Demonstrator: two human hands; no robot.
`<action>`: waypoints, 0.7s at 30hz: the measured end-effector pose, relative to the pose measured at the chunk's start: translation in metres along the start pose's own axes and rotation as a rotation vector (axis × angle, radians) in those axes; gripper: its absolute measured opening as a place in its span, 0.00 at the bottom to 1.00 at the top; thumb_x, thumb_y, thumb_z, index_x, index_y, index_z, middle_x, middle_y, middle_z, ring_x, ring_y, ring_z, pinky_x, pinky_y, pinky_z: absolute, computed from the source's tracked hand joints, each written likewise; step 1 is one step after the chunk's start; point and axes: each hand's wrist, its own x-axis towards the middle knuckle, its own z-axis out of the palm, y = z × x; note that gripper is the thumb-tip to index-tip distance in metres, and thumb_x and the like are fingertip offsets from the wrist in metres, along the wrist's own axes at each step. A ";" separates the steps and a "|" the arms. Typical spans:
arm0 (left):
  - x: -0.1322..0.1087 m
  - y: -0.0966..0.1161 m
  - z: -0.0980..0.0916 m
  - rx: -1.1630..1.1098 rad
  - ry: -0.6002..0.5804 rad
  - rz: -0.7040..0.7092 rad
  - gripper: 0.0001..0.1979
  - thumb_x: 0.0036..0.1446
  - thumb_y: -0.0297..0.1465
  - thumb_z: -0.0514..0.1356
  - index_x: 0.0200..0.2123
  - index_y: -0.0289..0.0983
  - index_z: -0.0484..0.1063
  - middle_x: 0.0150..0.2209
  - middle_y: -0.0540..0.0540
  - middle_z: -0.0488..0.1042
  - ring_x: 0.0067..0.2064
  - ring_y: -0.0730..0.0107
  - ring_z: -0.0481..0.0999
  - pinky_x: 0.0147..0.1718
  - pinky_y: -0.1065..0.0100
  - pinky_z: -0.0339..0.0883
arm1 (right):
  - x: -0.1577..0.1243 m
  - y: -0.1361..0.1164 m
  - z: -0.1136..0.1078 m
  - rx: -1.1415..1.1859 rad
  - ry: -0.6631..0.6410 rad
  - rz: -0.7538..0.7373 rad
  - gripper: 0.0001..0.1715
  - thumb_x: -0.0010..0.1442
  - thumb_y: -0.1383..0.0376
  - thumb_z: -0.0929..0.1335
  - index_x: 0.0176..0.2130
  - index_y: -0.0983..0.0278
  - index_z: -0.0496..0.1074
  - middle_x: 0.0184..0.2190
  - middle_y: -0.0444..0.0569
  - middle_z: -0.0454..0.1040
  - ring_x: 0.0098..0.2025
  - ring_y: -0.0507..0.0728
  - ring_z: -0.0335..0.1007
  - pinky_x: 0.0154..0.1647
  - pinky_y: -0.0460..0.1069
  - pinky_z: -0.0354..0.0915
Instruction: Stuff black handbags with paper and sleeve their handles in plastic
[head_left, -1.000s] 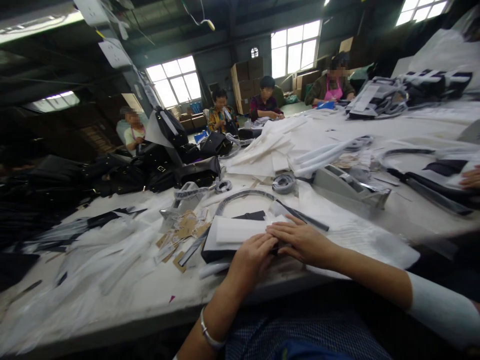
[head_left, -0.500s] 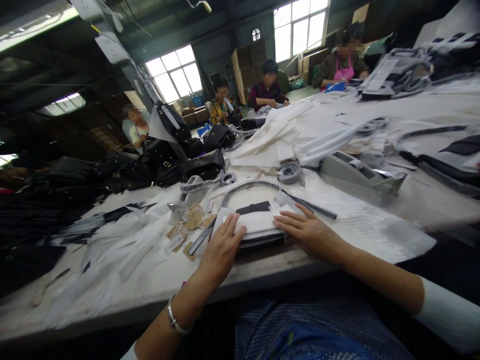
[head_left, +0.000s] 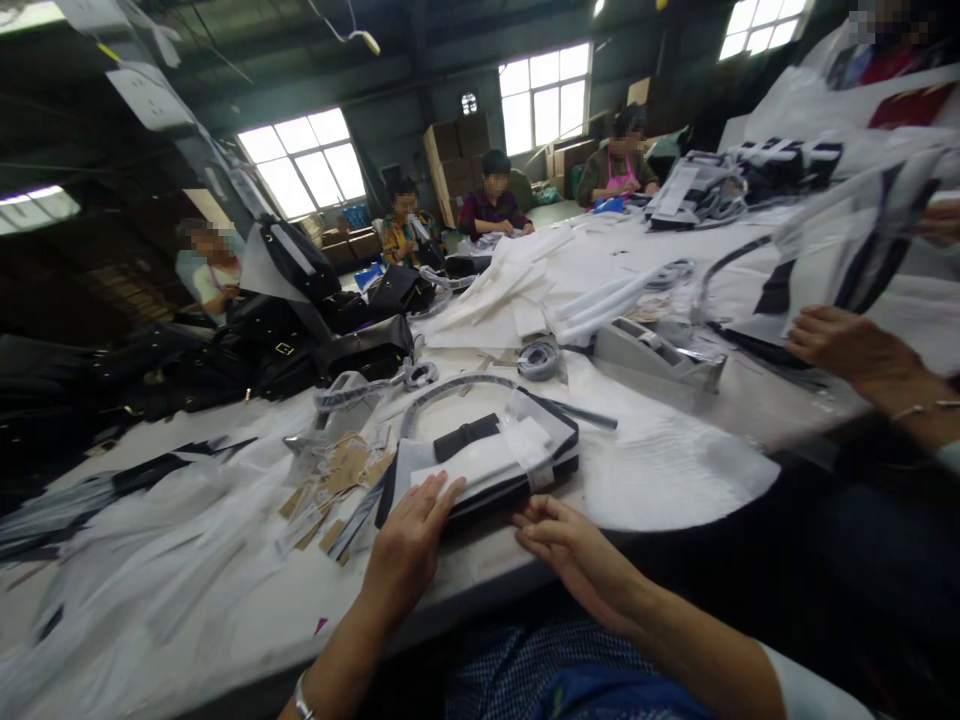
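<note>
1. Two bare hands at the table [head_left: 480, 565]. Left hand [head_left: 405, 545]: fingers nearly straight and close together, resting on the near left corner of a black bag [head_left: 495, 493]; no grip seen. Likely placed there to steady the layers.
2. Right hand [head_left: 585, 560]: fingers loosely bent, half open, nothing seen in them. Just short of the bag's near edge; contact unclear from where I stand.
3. Bag lies flat, reaching away from the left fingertips. White sheet [head_left: 472, 462] across its top, presumably against scuffs. Clear strip [head_left: 532, 450] over the sheet's right end, probably holding it down.
4. Beyond the fingertips, the wrapped handle [head_left: 466, 380] arches away, perhaps so the bag's face stays free.
5. Left of the left fingers: paper tags [head_left: 349, 465], loosely heaped. Right of the right fingers: thin white sheets [head_left: 667, 460], fanned, I'd guess for easy picking.
6. Farther ahead: coiled strap [head_left: 538, 360], then a grey tape dispenser [head_left: 649, 350], possibly shared.
7. Well right of the fingers: co-worker's hand [head_left: 847, 345] at a raised, wrapped bag [head_left: 832, 250].
</note>
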 end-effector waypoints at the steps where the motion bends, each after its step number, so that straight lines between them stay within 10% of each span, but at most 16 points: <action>1: 0.000 -0.002 0.000 -0.008 0.021 0.002 0.31 0.62 0.17 0.48 0.67 0.41 0.57 0.64 0.41 0.66 0.63 0.59 0.68 0.59 0.54 0.67 | 0.004 0.003 0.006 0.114 0.044 -0.004 0.18 0.42 0.70 0.74 0.33 0.61 0.67 0.40 0.47 0.74 0.57 0.60 0.69 0.63 0.54 0.62; 4: -0.003 -0.010 -0.002 -0.053 0.090 -0.022 0.30 0.65 0.22 0.50 0.69 0.42 0.53 0.63 0.41 0.67 0.60 0.60 0.71 0.55 0.59 0.71 | 0.021 0.012 0.020 0.308 0.078 0.013 0.18 0.41 0.72 0.73 0.36 0.62 0.69 0.40 0.47 0.76 0.51 0.57 0.73 0.58 0.51 0.65; 8: -0.008 -0.013 -0.002 -0.081 0.126 -0.083 0.32 0.66 0.23 0.50 0.70 0.44 0.49 0.63 0.44 0.67 0.60 0.61 0.71 0.54 0.62 0.72 | 0.042 0.015 0.040 0.018 -0.063 -0.003 0.22 0.41 0.72 0.72 0.40 0.64 0.74 0.36 0.46 0.78 0.45 0.59 0.74 0.50 0.51 0.67; 14: -0.012 0.003 0.009 0.000 0.135 -0.160 0.36 0.65 0.34 0.56 0.72 0.39 0.43 0.68 0.37 0.58 0.66 0.49 0.62 0.59 0.51 0.65 | 0.048 0.003 0.067 -0.014 -0.104 0.050 0.20 0.38 0.71 0.71 0.37 0.65 0.74 0.33 0.45 0.78 0.36 0.54 0.73 0.34 0.45 0.64; 21: -0.010 0.004 0.028 0.108 0.243 -0.235 0.38 0.65 0.30 0.56 0.72 0.40 0.41 0.67 0.36 0.60 0.63 0.48 0.66 0.58 0.52 0.65 | 0.047 -0.002 0.064 -0.070 -0.212 0.029 0.24 0.40 0.71 0.71 0.41 0.65 0.74 0.37 0.46 0.79 0.43 0.56 0.75 0.45 0.47 0.69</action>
